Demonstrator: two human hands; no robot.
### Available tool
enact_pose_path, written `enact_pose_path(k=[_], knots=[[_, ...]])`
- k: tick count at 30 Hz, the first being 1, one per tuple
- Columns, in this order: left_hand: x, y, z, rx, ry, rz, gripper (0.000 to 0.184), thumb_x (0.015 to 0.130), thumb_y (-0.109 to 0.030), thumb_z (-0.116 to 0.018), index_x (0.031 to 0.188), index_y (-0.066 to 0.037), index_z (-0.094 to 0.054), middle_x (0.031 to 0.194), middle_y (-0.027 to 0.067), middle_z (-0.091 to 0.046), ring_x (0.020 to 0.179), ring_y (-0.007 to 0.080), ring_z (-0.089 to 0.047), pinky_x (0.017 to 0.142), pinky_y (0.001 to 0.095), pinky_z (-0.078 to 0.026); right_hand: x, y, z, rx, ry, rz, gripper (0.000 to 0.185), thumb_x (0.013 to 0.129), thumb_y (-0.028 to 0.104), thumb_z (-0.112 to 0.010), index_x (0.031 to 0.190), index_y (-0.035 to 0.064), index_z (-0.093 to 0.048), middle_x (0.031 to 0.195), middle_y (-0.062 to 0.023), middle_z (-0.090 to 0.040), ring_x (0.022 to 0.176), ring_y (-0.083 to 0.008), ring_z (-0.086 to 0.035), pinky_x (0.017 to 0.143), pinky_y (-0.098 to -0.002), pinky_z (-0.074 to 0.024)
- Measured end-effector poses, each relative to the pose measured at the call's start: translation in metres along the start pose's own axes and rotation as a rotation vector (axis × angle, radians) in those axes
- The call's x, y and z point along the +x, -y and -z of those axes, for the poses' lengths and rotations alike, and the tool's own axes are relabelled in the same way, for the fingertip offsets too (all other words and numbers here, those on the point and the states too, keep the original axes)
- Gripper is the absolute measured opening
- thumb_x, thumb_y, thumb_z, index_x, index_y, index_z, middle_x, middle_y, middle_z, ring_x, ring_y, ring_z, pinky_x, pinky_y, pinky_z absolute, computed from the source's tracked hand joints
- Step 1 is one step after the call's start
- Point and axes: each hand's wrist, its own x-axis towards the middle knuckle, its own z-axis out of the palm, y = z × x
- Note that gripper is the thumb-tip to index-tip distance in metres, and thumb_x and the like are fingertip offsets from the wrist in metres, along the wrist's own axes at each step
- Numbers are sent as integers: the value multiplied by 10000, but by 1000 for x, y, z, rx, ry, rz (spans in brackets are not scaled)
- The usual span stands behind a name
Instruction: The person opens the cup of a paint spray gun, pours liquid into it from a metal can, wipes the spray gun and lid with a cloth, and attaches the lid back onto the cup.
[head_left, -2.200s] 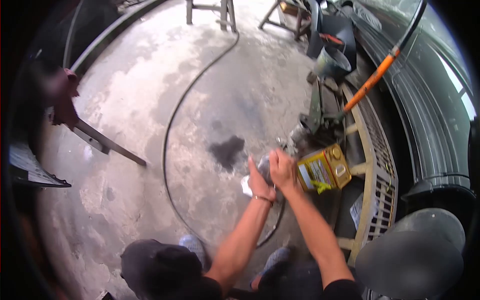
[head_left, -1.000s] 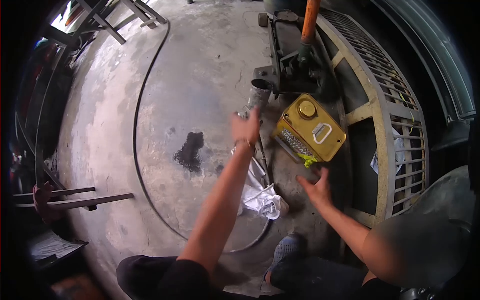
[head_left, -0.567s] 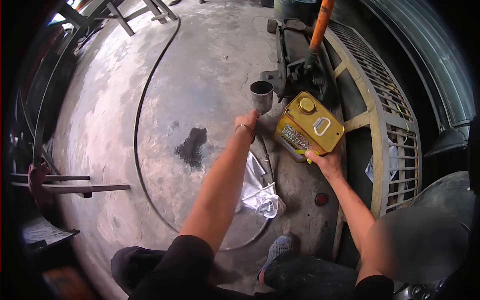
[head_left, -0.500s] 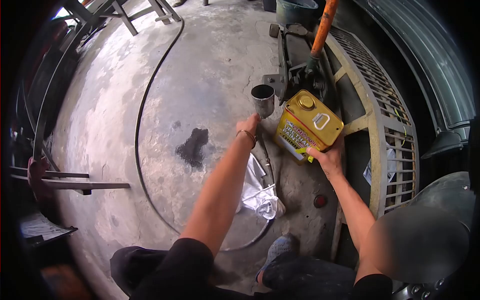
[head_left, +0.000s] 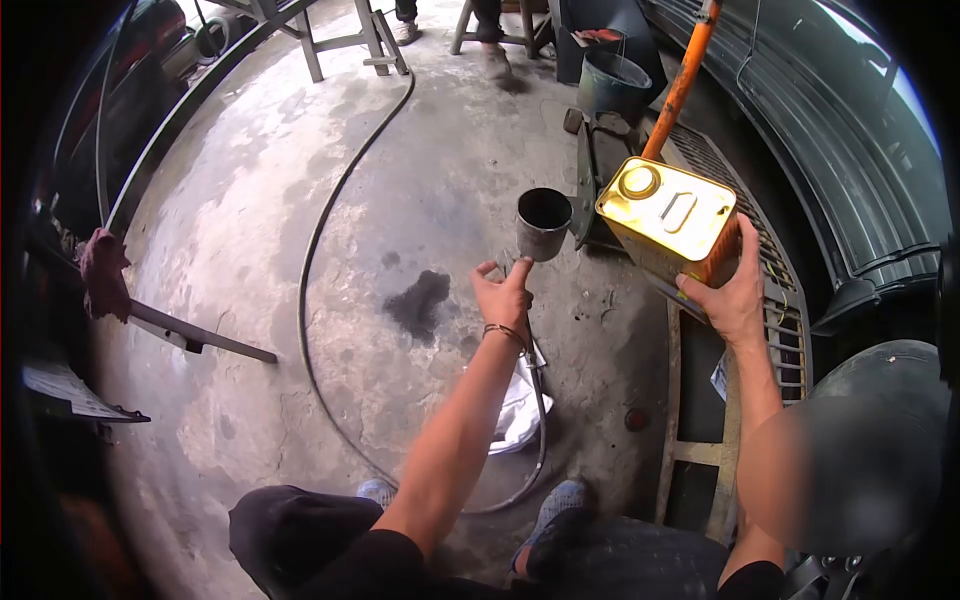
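Note:
My left hand (head_left: 503,298) grips a spray gun by its body, which my fingers mostly hide. The gun's metal cup (head_left: 541,242) stands nearly upright with its mouth uncovered and dark inside. An air hose (head_left: 541,400) runs down from below my wrist. On the right, my right hand (head_left: 735,298) holds a gold rectangular thinner can (head_left: 668,212) by its lower side, thumb in front and fingers around the edge. Its round cap (head_left: 640,181) is on, and the wire handle lies on the top. Cup and can are apart.
A white cloth (head_left: 518,412) lies beneath my left forearm, and a dark wet patch (head_left: 420,303) marks the floor. Behind the can are an orange jack handle (head_left: 683,85) and a bucket (head_left: 612,82). A slatted metal frame (head_left: 700,453) runs along the right. Another person's foot (head_left: 495,65) shows far back.
My right hand has lifted the can up and to the right, so its lettered front no longer shows. The spray gun stays in my left hand. The view has shifted, revealing a person's feet.

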Motion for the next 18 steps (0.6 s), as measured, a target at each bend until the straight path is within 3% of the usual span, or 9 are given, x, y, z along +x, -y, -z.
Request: enact_pose_path(k=[4, 5, 9, 15, 18], knots=[[-17, -3, 8, 436, -218, -314, 711, 808, -324, -927, 1294, -47, -489, 950, 122, -665, 705, 217, -648, 629, 358, -532, 7, 23, 8, -237, -25, 187, 1100, 590, 159, -946, 1558, 133, -425, 1442, -127, -599, 1386, -350, -548, 1191, -532, -327], [-25, -2, 11, 532, -254, -384, 775, 782, -370, -937, 1314, -31, -487, 985, 160, -698, 830, 287, -700, 804, 404, -566, 7, 28, 8, -279, -36, 222, 1100, 583, 159, -945, 1554, 132, -429, 1447, -123, -596, 1388, -346, -548, 1189, -530, -332], [-43, -5, 23, 577, -202, -332, 793, 785, -418, -878, 1349, -40, -468, 1108, 267, -716, 984, 438, -714, 923, 486, -544, 4, 44, 2, -390, -29, 353, 1059, 595, 202, -923, 1541, 126, -453, 1464, -107, -587, 1394, -318, -538, 1180, -526, -327], [-45, 7, 38, 653, -214, -331, 798, 807, -416, -868, 1403, -80, -457, 1176, 300, -735, 1108, 489, -717, 983, 505, -545, -8, 63, -14, -458, 48, 511, 1009, 625, 212, -891, 1540, 127, -475, 1462, -84, -579, 1381, -299, -537, 1136, -519, -332], [-45, 13, 42, 686, -253, -384, 794, 797, -383, -903, 1389, -82, -467, 1114, 232, -753, 1018, 400, -751, 936, 471, -566, -11, 68, -18, -466, 66, 550, 998, 619, 210, -888, 1531, 134, -490, 1460, -66, -578, 1377, -292, -536, 1118, -525, -333]])
